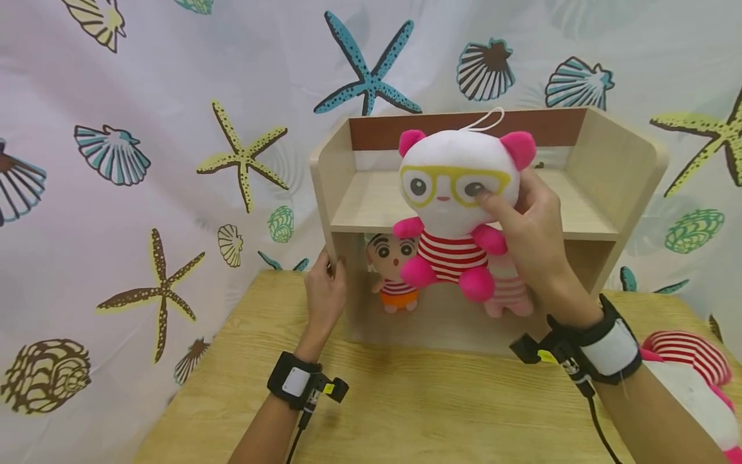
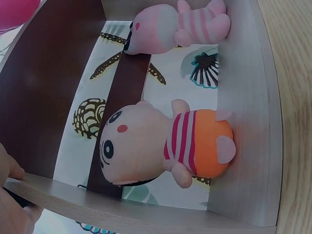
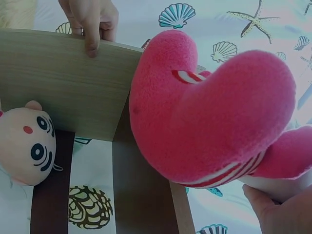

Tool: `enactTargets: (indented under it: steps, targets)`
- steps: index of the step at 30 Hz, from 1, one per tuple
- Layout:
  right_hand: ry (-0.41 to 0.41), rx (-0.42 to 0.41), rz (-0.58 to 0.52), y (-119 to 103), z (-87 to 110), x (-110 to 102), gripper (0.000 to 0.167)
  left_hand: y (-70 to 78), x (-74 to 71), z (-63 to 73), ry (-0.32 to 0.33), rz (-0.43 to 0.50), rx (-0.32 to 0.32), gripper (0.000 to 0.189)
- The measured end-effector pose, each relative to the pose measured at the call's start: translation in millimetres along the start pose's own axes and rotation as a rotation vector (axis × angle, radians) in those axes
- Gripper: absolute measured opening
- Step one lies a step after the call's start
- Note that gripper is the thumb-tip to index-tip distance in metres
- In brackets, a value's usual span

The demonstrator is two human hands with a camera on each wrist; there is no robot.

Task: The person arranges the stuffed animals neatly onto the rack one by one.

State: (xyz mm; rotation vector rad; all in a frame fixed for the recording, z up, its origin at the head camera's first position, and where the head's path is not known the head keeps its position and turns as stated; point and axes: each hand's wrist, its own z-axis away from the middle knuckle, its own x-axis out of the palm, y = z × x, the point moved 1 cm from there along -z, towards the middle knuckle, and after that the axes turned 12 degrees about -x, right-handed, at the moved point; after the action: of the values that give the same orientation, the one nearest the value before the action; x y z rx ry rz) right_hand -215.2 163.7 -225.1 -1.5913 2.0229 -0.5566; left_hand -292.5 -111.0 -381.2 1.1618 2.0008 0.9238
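Observation:
My right hand grips a white and pink panda plush by the side of its head, thumb on the yellow glasses. The plush is upright in front of the wooden shelf unit, overlapping its upper board in the head view. Its pink feet loom large in the right wrist view. With my left hand I hold the front edge of the unit's left side panel. On the lower level stand a boy doll in orange shorts and a pale pink striped plush, partly behind the panda in the head view.
The unit stands on a wooden table against a curtain printed with shells and starfish. Another white and pink plush with a red-striped part lies at the table's right, partly behind my forearm. A camera cable trails from each wrist.

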Motion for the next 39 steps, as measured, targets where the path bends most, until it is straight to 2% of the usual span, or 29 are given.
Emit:
enactTargets:
  steps: [4,11,17,28,35,39]
  targets:
    - [0.018,0.014,-0.016,-1.2,-4.4,2.7,0.043,-0.3,1.2,0.1,-0.007,-0.001,-0.002,0.029]
    - [0.016,-0.022,-0.004,-2.3,-17.6,8.9,0.043,-0.8,1.1,-0.8,-0.013,0.015,0.009,0.030]
    - [0.018,-0.021,-0.015,-0.9,-29.5,11.4,0.041,0.1,0.7,-1.9,-0.015,-0.007,0.017,0.031]
    - [0.082,0.048,-0.217,0.6,-46.8,12.9,0.037,-1.0,1.0,-2.2,0.007,-0.029,0.046,0.029]
    - [0.101,0.045,-0.300,-1.3,-52.0,15.6,0.034,-2.2,0.1,-1.3,0.006,-0.037,0.034,0.029]
    - [0.092,0.032,-0.287,-3.8,-56.5,17.5,0.033,-2.7,0.3,-1.6,0.001,-0.035,0.034,0.029]
